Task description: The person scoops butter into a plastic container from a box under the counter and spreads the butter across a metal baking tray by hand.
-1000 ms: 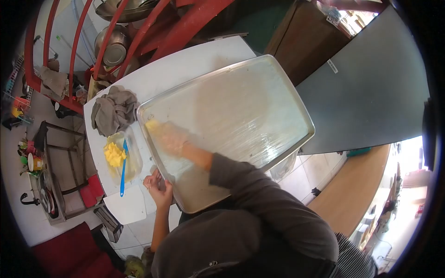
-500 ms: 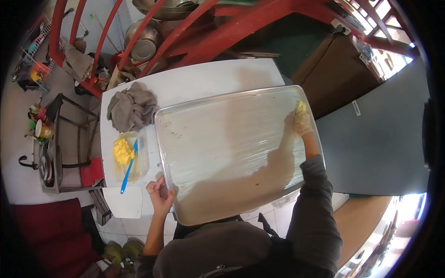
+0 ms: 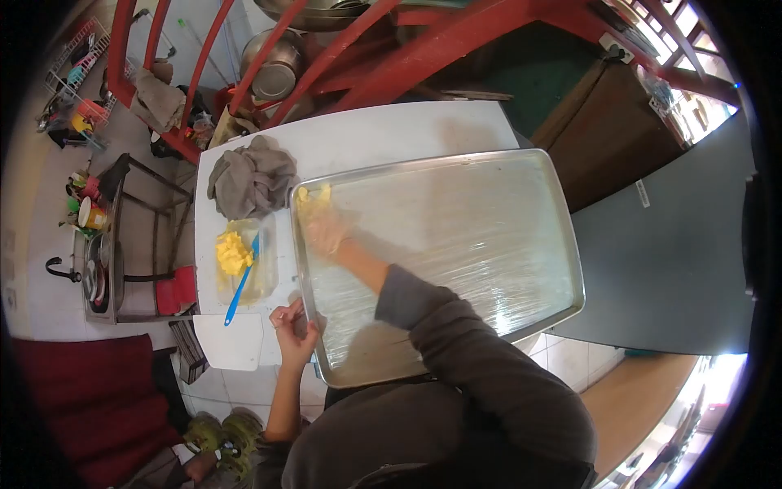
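Note:
A large metal tray point(image 3: 456, 220) with a shiny greased-looking surface lies on the white table. My right hand point(image 3: 327, 230), which seems to be in a clear glove, is over the tray's upper left corner. Yellow butter-like spread point(image 3: 314, 196) shows at its fingertips, pressed against the tray. Beside the tray's left rim, my left hand point(image 3: 295, 330) holds the edge with its fingers curled. To the left stands a clear plastic container point(image 3: 262, 281) with a yellow lump point(image 3: 234, 253) and a blue-handled utensil point(image 3: 242, 281) in it.
A crumpled grey cloth point(image 3: 252, 178) lies above the container. A white board point(image 3: 228, 342) sits at the table's lower left corner. Red railings point(image 3: 375, 57) rise behind the table, and a grey panel point(image 3: 668, 253) stands on the right.
My right hand swept from the tray's upper left to its far right side, then back to the upper left corner. My left hand has stayed at the left rim. The camera view has shifted.

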A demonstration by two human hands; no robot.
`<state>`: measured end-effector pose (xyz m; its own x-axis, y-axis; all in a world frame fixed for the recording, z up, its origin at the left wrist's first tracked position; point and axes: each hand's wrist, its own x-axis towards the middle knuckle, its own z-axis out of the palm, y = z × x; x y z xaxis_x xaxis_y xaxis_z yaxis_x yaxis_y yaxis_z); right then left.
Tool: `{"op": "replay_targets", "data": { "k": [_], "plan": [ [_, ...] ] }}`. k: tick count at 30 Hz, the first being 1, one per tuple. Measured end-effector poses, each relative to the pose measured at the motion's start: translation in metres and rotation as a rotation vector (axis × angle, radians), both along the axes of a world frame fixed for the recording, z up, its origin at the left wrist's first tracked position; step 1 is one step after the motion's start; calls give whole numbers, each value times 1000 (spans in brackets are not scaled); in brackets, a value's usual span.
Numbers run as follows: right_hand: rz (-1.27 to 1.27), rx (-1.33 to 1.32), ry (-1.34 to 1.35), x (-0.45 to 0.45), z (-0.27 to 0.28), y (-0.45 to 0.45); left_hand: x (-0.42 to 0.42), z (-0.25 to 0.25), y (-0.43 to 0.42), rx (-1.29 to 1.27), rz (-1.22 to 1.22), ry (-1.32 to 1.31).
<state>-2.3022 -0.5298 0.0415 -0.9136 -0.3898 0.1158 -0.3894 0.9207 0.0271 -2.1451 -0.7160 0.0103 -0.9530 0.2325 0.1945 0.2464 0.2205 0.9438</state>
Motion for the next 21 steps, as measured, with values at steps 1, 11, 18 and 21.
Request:
{"op": "replay_targets", "data": {
  "k": [1,11,18,21],
  "plan": [
    [17,-226,-77,-1,-2,14,2,-1,-2,14,-2,-2],
    [-325,-539,-36,90,-58,353,8,0,-3,-276,94,57],
    [-276,348,191,70,-35,480,6,24,-4,-295,101,62],
    [-311,368,-202,52,57,391,10,28,5,34,180,50]
  ]
}}
